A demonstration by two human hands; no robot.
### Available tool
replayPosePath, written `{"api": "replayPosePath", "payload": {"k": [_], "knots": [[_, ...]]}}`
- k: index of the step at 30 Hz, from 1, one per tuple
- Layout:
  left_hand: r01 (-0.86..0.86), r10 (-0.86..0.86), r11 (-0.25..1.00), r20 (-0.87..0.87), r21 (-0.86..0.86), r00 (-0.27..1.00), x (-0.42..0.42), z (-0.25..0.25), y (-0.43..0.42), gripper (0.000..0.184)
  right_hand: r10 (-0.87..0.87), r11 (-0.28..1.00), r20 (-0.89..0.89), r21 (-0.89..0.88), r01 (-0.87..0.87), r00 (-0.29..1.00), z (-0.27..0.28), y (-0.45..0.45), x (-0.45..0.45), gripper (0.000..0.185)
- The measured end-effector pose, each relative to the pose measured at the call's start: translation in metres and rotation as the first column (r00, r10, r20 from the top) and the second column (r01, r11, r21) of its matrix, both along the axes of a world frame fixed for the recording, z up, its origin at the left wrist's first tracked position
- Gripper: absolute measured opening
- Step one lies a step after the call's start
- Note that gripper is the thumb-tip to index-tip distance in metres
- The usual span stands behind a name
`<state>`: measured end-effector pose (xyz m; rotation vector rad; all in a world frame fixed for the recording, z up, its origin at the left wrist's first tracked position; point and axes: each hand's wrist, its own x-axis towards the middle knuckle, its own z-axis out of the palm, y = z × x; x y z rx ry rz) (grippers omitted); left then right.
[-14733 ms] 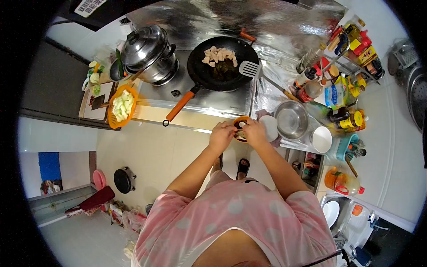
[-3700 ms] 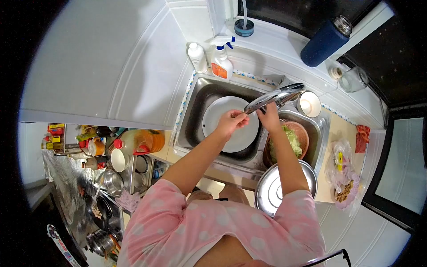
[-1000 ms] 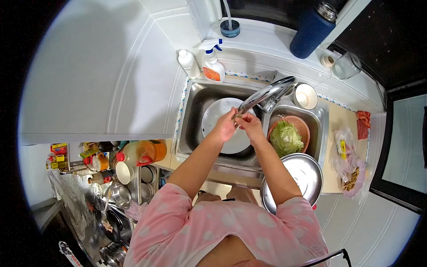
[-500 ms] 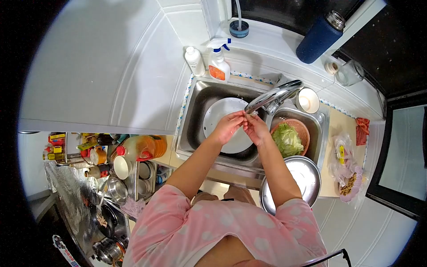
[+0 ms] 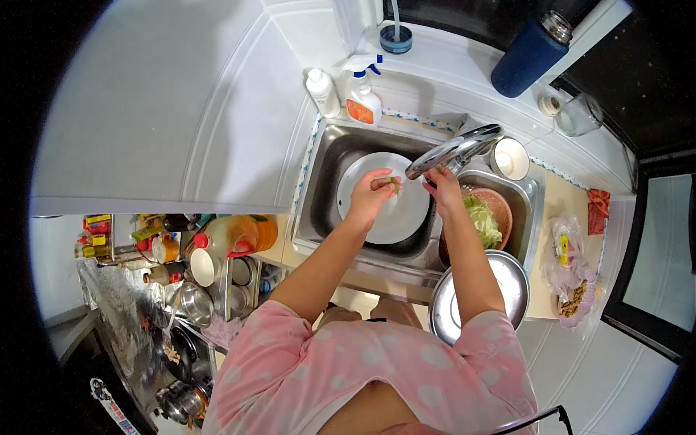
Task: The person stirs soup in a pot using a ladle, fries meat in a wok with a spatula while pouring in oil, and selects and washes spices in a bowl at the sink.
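Observation:
My left hand is closed in a pinch over the white basin in the large sink bowl. Between its fingertips is a small greenish-brown piece, too small for me to name its kind. My right hand is just below the chrome faucet, its thumb and fingers apart. Whether its fingertips touch the faucet I cannot tell. Beside my right wrist, pale green leafy lettuce lies in a reddish-brown bowl in the smaller sink bowl.
A round metal lid lies at the sink's front edge under my right forearm. Behind the sink stand a spray bottle, a white bottle and a white cup. A plastic bag sits on the right counter.
My hands were together under the spout and have separated. The left moved slightly left with the small piece; the right moved right and up beside the faucet. The view shifted slightly.

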<state>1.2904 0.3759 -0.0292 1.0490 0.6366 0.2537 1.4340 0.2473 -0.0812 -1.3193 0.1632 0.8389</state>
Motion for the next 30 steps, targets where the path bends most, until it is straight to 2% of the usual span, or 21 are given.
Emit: {"api": "replayPosePath", "payload": {"k": [2, 5, 8, 11, 14, 20, 23, 26, 30], "knots": [[0.017, -0.019, 0.999, 0.052, 0.047, 0.998, -0.001, -0.001, -0.001, 0.032, -0.011, 0.999, -0.025, 0.044, 0.012, 1.000, 0.011, -0.002, -0.008, 0.016], [0.021, -0.033, 0.994, 0.113, 0.108, 0.993, 0.001, -0.013, -0.003, 0.029, 0.141, 0.986, 0.028, 0.091, -0.143, 0.990, 0.016, -0.010, -0.018, 0.012], [0.034, -0.037, 0.990, 0.016, 0.139, 0.999, 0.003, -0.008, -0.006, 0.022, 0.239, 0.969, 0.041, 0.061, -0.241, 0.970, 0.035, -0.011, -0.033, 0.007], [0.011, -0.014, 0.986, 0.016, 0.168, 1.000, 0.002, 0.003, -0.010, 0.017, 0.194, 0.965, 0.083, 0.165, -0.206, 0.977, 0.055, -0.014, -0.047, 0.005], [0.014, -0.022, 0.975, 0.035, 0.223, 0.999, -0.002, 0.008, -0.010, 0.015, 0.229, 0.953, 0.069, 0.185, -0.238, 0.971, 0.067, -0.018, -0.055, 0.007], [-0.012, -0.005, 0.950, 0.053, 0.312, 0.999, -0.015, 0.050, -0.019, 0.016, 0.268, 0.930, -0.075, 0.280, -0.238, 0.960, 0.099, -0.023, -0.075, 0.012], [0.036, -0.051, 0.943, 0.037, 0.330, 0.998, -0.025, 0.054, -0.018, 0.017, 0.332, 0.901, 0.025, 0.288, -0.325, 0.943, 0.103, -0.026, -0.081, 0.013], [0.023, -0.033, 0.989, 0.068, 0.145, 0.997, -0.035, 0.072, -0.020, 0.018, 0.333, 0.892, 0.002, 0.325, -0.315, 0.943, 0.106, -0.025, -0.087, 0.013], [0.011, -0.023, 0.988, 0.076, 0.156, 0.997, -0.051, 0.079, -0.018, 0.018, 0.352, 0.877, -0.014, 0.355, -0.324, 0.936, 0.118, -0.023, -0.097, 0.012]]}}
